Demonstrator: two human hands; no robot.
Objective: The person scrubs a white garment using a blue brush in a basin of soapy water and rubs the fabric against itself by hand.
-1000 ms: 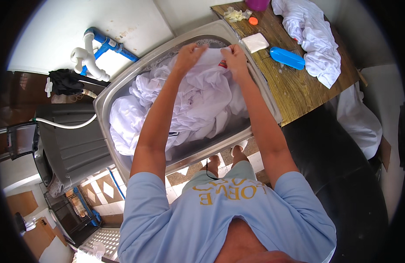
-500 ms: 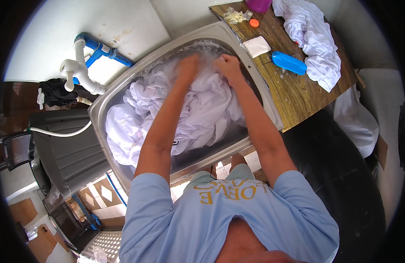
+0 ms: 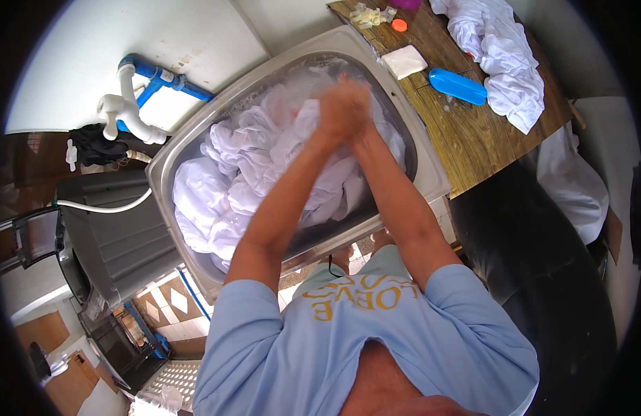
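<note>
A metal sink basin holds a heap of wet white cloth in cloudy, sudsy water. At the basin's far right, my left hand and my right hand are brought together, one against the other. Both look closed on a fold of the white cloth, which rises to meet them, though motion smears the fingers and the piece between them is mostly hidden. Foam lies along the far rim behind the hands.
A wood-patterned board right of the basin bears a white bar of soap, a blue brush-shaped piece, an orange cap and another white cloth. A white tap with blue piping juts from the left wall.
My left hand has moved right to join my right hand; before, they were apart in the suds. The cloth near them has bunched and shifted, and the view has moved slightly.
</note>
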